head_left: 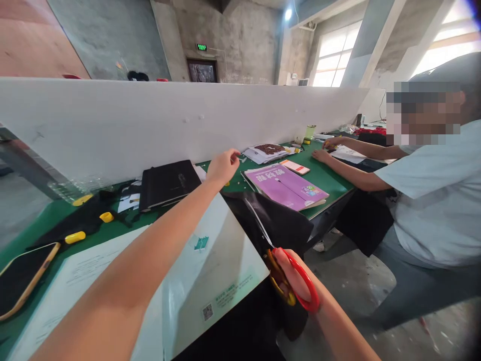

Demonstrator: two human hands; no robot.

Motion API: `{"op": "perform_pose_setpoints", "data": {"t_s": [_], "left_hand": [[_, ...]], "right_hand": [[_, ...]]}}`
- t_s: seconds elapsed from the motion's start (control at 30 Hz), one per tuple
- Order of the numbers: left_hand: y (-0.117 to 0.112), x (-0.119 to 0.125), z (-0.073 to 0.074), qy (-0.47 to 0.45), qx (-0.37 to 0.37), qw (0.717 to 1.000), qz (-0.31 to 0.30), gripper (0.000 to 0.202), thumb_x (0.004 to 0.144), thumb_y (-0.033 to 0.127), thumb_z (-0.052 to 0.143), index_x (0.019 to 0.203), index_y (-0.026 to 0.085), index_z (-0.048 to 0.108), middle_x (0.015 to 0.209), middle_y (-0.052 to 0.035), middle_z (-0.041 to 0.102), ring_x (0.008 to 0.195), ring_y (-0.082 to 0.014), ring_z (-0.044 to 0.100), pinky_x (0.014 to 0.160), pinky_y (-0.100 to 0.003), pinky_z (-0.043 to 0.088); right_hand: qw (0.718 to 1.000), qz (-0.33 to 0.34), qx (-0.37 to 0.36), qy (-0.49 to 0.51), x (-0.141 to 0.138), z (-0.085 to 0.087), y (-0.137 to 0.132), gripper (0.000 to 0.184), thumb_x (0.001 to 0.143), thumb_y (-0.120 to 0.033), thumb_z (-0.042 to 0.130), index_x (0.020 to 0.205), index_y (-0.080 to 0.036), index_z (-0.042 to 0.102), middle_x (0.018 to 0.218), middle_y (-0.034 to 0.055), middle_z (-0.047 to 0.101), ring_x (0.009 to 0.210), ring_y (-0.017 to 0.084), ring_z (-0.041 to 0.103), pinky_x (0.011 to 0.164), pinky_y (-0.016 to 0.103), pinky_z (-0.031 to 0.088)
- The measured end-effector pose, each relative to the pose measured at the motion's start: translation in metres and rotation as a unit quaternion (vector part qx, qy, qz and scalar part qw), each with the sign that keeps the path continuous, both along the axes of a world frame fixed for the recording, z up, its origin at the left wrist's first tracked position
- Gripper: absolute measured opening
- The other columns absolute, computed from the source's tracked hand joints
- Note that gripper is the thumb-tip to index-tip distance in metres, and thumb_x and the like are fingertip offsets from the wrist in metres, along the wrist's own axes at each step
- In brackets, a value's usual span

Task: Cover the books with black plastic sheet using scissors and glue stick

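Two bare hands: left out over the bench, right low near the bench edge.
Right hand (291,276): clamped on the scissors, fingers through or around the handles.
Scissors (259,223): in the right hand, red loop at the wrist side; blades point up and away, over black material (287,218). Yellow-brown handle (276,276) beside the red loop; can't tell if same tool.
Left hand (222,168): arm stretched across the open book, fingers curled, tips near each other; can't tell if they meet or hold anything.
Open book (225,250): pale cover, QR code at lower corner, under the left forearm.
Black notebook (169,183): just left of the left hand, closed.
Purple book (287,188): right of the left hand, beyond the black material.
Light phone (295,167): just behind purple book.
Patterned packet (269,149): farther back, near partition (150,120).
Yellow pieces (75,237): left side, by black cloth (67,218).
Dark phone (22,281): far left, yellowish edge.
Bench (323,175): green top.
Co-worker (432,190): right side, light shirt, both forearms over bench.
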State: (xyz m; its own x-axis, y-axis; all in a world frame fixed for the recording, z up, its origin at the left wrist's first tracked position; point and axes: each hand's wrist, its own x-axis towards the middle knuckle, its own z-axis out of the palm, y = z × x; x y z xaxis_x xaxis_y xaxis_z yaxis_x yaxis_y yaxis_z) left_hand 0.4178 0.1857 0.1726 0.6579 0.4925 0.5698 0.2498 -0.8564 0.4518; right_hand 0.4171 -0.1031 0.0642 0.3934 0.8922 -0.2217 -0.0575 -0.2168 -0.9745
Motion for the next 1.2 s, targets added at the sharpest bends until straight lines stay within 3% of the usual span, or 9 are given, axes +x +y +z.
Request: {"op": "perform_pose_setpoints", "data": {"t_s": [0.1,0.23,0.37,0.57,0.8,1.0,1.2], "left_hand": [[-0.039,-0.03,-0.008,-0.011,0.023,1.0,-0.016,0.015,0.086,0.023,0.048,0.097,0.022,0.059,0.086,-0.0011,0.066,0.074,-0.0154,0.059,0.067,-0.027,0.042],[-0.087,-0.072,-0.039,0.07,0.058,0.996,-0.011,0.013,0.088,0.031,0.048,0.083,0.021,0.055,0.074,0.0006,0.062,0.064,-0.015,0.056,0.057,-0.027,0.035],[-0.112,-0.092,-0.063,0.144,0.051,0.988,-0.016,0.027,0.088,0.044,0.048,0.075,0.02,0.052,0.07,0.0,0.062,0.062,-0.0159,0.056,0.055,-0.028,0.031],[-0.119,-0.088,-0.069,0.174,0.039,0.984,-0.022,0.029,0.089,0.044,0.047,0.075,0.02,0.055,0.077,-0.0023,0.066,0.067,-0.0171,0.059,0.056,-0.028,0.031],[-0.118,-0.073,-0.073,0.172,0.036,0.985,0.0,0.028,0.091,0.038,0.04,0.075,0.02,0.054,0.072,-0.0024,0.066,0.065,-0.0186,0.061,0.054,-0.028,0.029],[-0.11,-0.071,-0.078,0.157,0.024,0.987,-0.022,0.017,0.088,0.028,0.044,0.075,0.021,0.053,0.071,-0.0016,0.065,0.066,-0.0181,0.061,0.056,-0.027,0.03],[-0.109,-0.072,-0.078,0.129,-0.008,0.992,-0.01,0.016,0.085,0.024,0.043,0.071,0.022,0.049,0.063,0.0005,0.059,0.059,-0.0156,0.055,0.055,-0.026,0.028]], "right_hand": [[1.0,-0.011,-0.019,0.015,0.0,0.004,0.002,0.057,0.081,-0.072,0.036,0.059,-0.019,0.038,0.044,-0.0058,0.034,0.035,0.006,0.034,0.035,0.02,0.026],[0.998,-0.029,-0.049,-0.021,0.003,0.01,0.004,0.058,0.075,-0.075,0.042,0.059,-0.019,0.039,0.046,-0.0044,0.038,0.037,0.008,0.038,0.037,0.021,0.028],[0.997,-0.039,-0.067,-0.019,0.006,0.012,0.007,0.057,0.074,-0.075,0.043,0.061,-0.019,0.042,0.048,-0.0036,0.039,0.038,0.009,0.04,0.039,0.023,0.032],[0.997,-0.04,-0.059,-0.004,0.005,0.009,0.01,0.058,0.077,-0.075,0.039,0.06,-0.019,0.041,0.049,-0.0034,0.04,0.037,0.009,0.04,0.037,0.023,0.032],[0.996,-0.043,-0.07,0.021,0.002,0.016,0.009,0.056,0.078,-0.072,0.041,0.061,-0.019,0.04,0.048,-0.0047,0.04,0.032,0.007,0.038,0.033,0.021,0.032],[0.996,-0.045,-0.074,-0.011,0.002,0.021,0.008,0.056,0.077,-0.071,0.042,0.059,-0.019,0.041,0.048,-0.0038,0.04,0.034,0.008,0.039,0.034,0.021,0.032],[0.994,-0.04,-0.064,-0.074,0.006,0.014,0.012,0.055,0.078,-0.07,0.039,0.058,-0.019,0.04,0.05,-0.003,0.038,0.043,0.009,0.037,0.043,0.024,0.033]]}}
